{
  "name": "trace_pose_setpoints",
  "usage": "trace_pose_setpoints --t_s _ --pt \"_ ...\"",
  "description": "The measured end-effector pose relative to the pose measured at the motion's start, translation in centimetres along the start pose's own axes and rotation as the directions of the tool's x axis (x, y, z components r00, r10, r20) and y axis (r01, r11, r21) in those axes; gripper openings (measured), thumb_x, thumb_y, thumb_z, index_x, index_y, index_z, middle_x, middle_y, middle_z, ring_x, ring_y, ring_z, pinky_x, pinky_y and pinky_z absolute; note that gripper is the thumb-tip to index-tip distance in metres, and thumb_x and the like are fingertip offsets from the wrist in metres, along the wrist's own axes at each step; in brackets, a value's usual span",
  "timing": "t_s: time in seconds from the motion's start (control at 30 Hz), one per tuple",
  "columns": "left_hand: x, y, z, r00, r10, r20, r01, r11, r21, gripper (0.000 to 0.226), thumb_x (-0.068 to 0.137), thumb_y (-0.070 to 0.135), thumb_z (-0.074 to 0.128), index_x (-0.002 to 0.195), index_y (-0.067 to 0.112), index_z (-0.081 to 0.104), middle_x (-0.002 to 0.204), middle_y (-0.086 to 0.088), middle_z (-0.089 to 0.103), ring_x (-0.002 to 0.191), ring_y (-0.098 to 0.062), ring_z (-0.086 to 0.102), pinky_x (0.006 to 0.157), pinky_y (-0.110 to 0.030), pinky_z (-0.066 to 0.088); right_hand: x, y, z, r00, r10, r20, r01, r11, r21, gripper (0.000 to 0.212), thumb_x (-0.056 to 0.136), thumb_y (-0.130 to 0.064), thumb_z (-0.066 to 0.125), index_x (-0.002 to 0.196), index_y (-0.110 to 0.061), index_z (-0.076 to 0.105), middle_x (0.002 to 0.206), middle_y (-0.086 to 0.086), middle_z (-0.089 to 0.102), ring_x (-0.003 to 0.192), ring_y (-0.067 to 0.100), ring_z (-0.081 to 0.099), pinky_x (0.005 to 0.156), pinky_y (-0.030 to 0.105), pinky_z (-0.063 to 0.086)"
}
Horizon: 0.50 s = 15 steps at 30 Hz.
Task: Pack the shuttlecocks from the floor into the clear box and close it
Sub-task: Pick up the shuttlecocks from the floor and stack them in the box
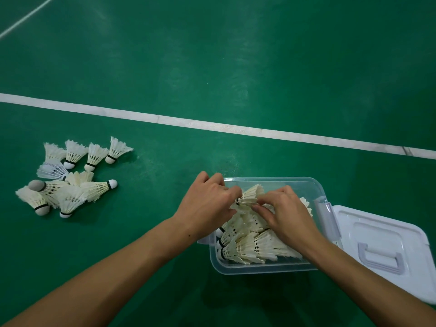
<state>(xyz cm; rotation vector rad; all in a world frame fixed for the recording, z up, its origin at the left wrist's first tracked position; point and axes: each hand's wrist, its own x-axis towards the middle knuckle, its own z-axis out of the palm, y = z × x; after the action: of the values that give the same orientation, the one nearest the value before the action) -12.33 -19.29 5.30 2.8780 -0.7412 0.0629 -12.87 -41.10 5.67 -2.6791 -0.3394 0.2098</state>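
Note:
The clear box (264, 267) stands open on the green floor at lower right, holding several white feather shuttlecocks (247, 249). Both hands are over it. My left hand (207, 204) and my right hand (285, 211) pinch one shuttlecock (251, 195) between them above the pile, its cork toward the left hand. A loose heap of several shuttlecocks (70, 175) lies on the floor at the left. The box's white lid (382, 251) with a grey handle lies flat to the right of the box.
A white court line (212, 126) crosses the floor beyond the box and the heap. Another thin white line (26, 17) runs at the top left. Green floor lies all around.

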Motion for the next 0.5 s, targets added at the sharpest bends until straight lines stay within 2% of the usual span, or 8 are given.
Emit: trace_pose_setpoints --t_s 0.1,0.2,0.33,0.5 --pt "0.3 0.1 0.3 1.0 -0.008 0.011 0.008 1.0 0.015 0.029 0.094 0.045 0.063 0.12 0.031 0.063 0.094 0.011 0.075 0.1 -0.019 0.054 0.084 -0.039 0.035 0.4 0.4 -0.2 0.999 -0.028 0.032 0.028 1.0 -0.002 0.021 0.098 -0.045 0.064 0.108 -0.032 0.078 0.089 -0.015 0.068 0.096 0.014 0.047 0.077 0.036 0.048" --pt "0.3 0.3 0.3 1.0 -0.011 0.007 0.01 1.0 0.02 0.025 0.095 0.044 0.061 0.117 0.03 0.063 0.092 0.01 0.074 0.098 -0.019 0.054 0.083 -0.039 0.035 0.7 0.9 -0.6 0.992 -0.094 0.083 0.1 0.993 -0.07 0.024 0.099 -0.049 0.06 0.101 -0.032 0.076 0.086 -0.02 0.066 0.092 0.013 0.046 0.073 0.031 0.041" --pt "0.2 0.9 0.4 1.0 0.008 0.016 -0.009 0.999 0.035 0.023 0.094 0.042 0.061 0.111 0.027 0.065 0.086 0.008 0.074 0.094 -0.02 0.054 0.08 -0.039 0.035 0.8 0.4 -0.6 0.974 -0.184 0.136 0.204 0.967 -0.156 0.03 0.1 -0.051 0.055 0.109 -0.033 0.077 0.097 -0.02 0.07 0.09 0.013 0.047 0.073 0.03 0.038" --pt "0.2 1.3 0.5 1.0 0.008 -0.008 -0.008 0.999 0.038 0.023 0.1 0.042 0.057 0.113 0.025 0.064 0.09 0.007 0.075 0.094 -0.02 0.057 0.082 -0.039 0.038 0.9 0.0 -0.4 0.978 -0.115 0.174 0.131 0.988 -0.083 0.027 0.097 -0.053 0.062 0.117 -0.038 0.074 0.105 -0.024 0.067 0.099 0.012 0.048 0.082 0.03 0.043"
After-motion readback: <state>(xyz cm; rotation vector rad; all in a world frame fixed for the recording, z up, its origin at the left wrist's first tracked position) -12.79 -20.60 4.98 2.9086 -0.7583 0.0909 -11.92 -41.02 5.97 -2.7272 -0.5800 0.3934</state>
